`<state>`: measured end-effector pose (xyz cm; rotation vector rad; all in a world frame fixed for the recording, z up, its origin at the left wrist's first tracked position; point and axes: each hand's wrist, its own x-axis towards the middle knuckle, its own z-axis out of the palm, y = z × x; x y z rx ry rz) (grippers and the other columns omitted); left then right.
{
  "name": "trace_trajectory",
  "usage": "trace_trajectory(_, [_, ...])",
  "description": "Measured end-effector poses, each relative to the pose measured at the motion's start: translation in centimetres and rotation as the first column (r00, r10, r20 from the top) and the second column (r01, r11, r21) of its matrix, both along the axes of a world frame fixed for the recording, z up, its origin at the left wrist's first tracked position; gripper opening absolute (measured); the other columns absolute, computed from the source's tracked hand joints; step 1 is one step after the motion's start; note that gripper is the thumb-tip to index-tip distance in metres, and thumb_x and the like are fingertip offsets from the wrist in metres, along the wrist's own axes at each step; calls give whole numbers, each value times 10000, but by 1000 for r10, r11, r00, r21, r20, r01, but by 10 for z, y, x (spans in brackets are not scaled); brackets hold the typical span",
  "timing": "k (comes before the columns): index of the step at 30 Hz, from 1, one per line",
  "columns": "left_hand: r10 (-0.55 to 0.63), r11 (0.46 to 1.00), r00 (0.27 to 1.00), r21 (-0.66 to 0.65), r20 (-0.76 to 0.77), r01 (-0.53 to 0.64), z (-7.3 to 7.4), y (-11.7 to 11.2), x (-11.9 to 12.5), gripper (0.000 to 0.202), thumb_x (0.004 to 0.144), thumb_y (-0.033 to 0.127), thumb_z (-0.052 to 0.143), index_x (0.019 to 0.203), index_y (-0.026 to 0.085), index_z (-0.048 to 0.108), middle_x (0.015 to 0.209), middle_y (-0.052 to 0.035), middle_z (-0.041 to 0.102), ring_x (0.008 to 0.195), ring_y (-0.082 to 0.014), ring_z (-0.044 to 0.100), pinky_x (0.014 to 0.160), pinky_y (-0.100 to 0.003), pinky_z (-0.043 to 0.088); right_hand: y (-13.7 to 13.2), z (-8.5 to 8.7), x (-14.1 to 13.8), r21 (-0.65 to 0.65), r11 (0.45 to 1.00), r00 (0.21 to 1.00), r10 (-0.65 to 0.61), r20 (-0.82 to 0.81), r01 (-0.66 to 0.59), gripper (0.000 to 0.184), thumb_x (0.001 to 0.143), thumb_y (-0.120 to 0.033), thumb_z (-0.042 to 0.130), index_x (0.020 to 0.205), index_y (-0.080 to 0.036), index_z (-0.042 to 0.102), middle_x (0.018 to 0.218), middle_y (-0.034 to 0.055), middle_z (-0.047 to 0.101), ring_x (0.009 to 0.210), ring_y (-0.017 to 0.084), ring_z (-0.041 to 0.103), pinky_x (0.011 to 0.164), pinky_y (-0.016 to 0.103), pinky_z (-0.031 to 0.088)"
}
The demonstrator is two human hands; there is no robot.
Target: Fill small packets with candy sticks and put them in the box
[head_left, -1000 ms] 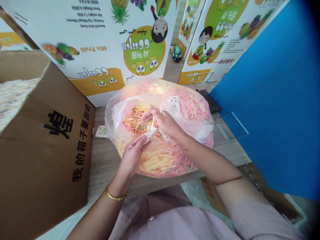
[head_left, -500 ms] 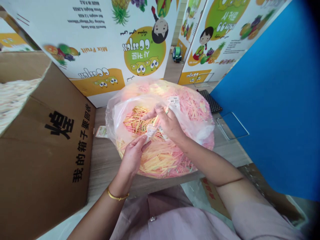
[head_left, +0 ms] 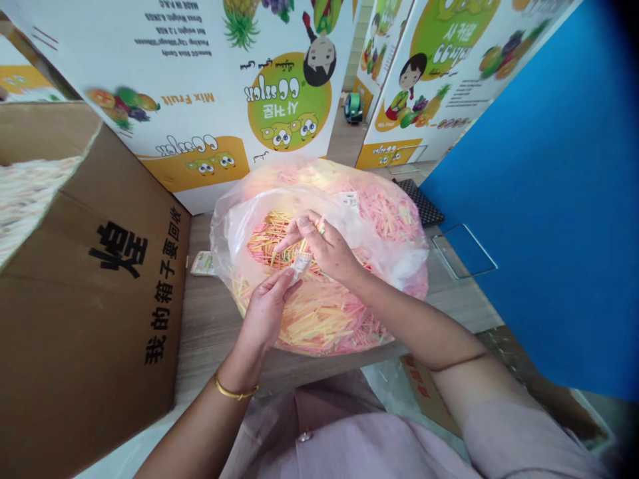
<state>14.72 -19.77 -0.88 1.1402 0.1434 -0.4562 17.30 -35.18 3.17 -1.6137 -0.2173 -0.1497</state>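
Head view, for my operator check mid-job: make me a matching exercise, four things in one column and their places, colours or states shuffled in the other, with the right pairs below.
Things
1. Left hand
2. Brown cardboard box
3. Tape roll
4. Plastic bag

Descriptions
A. Marked with large black characters, at the left of the view
B. Holding pink and yellow sticks, below both hands
C. Pinching a small white packet
D. Green, in the gap between white cartons

Right pairs: 1-C, 2-A, 3-D, 4-B
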Motion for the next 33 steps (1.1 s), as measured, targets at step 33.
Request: trace_trajectory(33, [-117,991,992,-71,-45,113,8,-1,-1,353,759,349,854,1079,219,784,1260,-50,748,1227,-254,661,1044,-405,565,-25,-4,16,-101,983,978,136,-158,-153,244,936,-383,598,976,-165,699,949,34,730,839,130,660,747,238,505])
